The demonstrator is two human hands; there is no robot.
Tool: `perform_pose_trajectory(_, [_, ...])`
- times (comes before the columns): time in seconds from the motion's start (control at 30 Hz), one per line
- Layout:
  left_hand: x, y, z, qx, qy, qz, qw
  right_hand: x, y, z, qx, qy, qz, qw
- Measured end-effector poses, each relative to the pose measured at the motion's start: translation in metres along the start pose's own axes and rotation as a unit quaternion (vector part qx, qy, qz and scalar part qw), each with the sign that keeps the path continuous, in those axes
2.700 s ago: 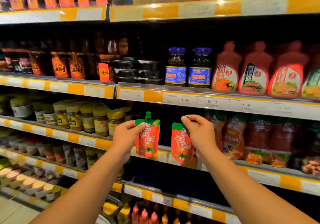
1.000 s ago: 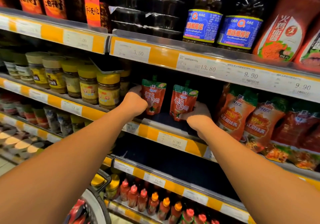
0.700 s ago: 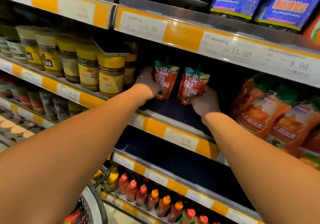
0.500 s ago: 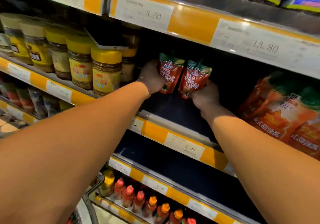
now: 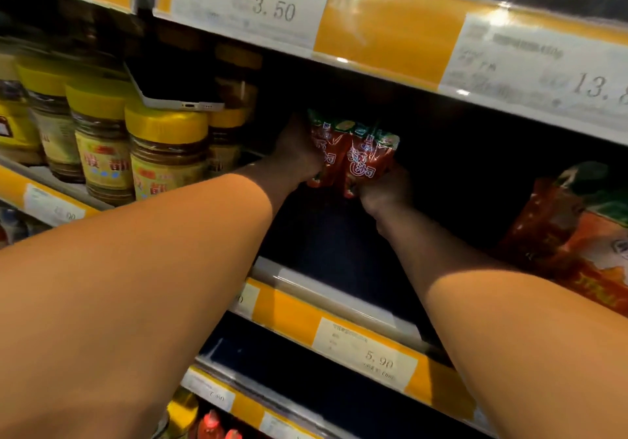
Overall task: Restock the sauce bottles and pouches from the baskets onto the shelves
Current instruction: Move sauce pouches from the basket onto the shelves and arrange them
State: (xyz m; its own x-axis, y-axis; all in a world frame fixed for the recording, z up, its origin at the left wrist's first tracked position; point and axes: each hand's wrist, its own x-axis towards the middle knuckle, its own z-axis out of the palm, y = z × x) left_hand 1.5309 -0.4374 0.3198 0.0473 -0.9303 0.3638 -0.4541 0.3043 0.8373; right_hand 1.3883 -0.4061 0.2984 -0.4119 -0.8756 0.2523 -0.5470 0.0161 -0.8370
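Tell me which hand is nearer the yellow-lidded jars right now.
Left. The left hand grips a red pouch just right of the yellow-lidded jars; the right hand holds the second pouch farther right.

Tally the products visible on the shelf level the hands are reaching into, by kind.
Small red pouches, one in each hand: 2
Yellow-lidded jars: 5 in view
Large orange pouches: at least 1
Total: 8 at least
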Motion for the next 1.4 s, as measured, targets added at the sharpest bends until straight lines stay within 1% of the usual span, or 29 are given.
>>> perform_pose_trajectory(0.2, [0.015, -0.006, 0.013, -0.008, 0.048, -0.033, 0.998, 0.015, 0.002, 0.011, 0.005, 0.000, -0.011, 1.000])
perform_pose_trajectory(0.37, [0.021, -0.006, 0.019, 0.001, 0.064, -0.049, 0.997, 0.022, 0.001, 0.014, -0.009, -0.001, -0.008, 1.000])
perform_pose_trajectory(0.53, [0.020, -0.009, 0.022, 0.024, 0.044, -0.067, 0.996, 0.024, 0.001, 0.014, -0.007, -0.011, -0.013, 1.000])
perform_pose_trajectory(0.6, [0.018, -0.007, 0.022, 0.043, 0.042, -0.067, 0.996, 0.023, 0.001, 0.013, -0.010, -0.014, -0.010, 1.000])
perform_pose_trajectory(0.73, [0.013, 0.000, 0.016, 0.116, 0.058, -0.077, 0.989, 0.018, 0.000, 0.011, -0.008, -0.021, -0.019, 1.000])
perform_pose_trajectory(0.83, [0.005, 0.006, 0.010, 0.147, 0.059, -0.079, 0.984, 0.009, -0.001, 0.003, 0.019, -0.026, -0.021, 0.999])
perform_pose_trajectory(0.97, [-0.019, 0.018, 0.001, 0.142, 0.039, -0.055, 0.988, -0.014, -0.004, -0.017, 0.029, -0.030, -0.011, 0.999])
perform_pose_trajectory(1.03, [-0.038, 0.022, -0.008, 0.120, 0.039, -0.047, 0.991, -0.028, -0.007, -0.028, 0.028, -0.024, -0.013, 0.999])
perform_pose_trajectory(1.13, [-0.074, 0.028, -0.026, 0.085, 0.022, -0.009, 0.996, -0.055, -0.013, -0.043, 0.018, -0.023, -0.023, 0.999])
perform_pose_trajectory(1.2, [-0.099, 0.035, -0.042, 0.096, 0.009, -0.005, 0.995, -0.078, -0.017, -0.052, 0.014, -0.045, -0.051, 0.998])
perform_pose_trajectory(1.27, [-0.124, 0.043, -0.063, 0.108, -0.009, -0.014, 0.994, -0.102, -0.022, -0.060, -0.023, -0.069, -0.085, 0.994])
perform_pose_trajectory(1.4, [-0.183, 0.049, -0.106, 0.070, -0.057, 0.001, 0.996, -0.149, -0.034, -0.080, -0.070, -0.123, -0.090, 0.986])
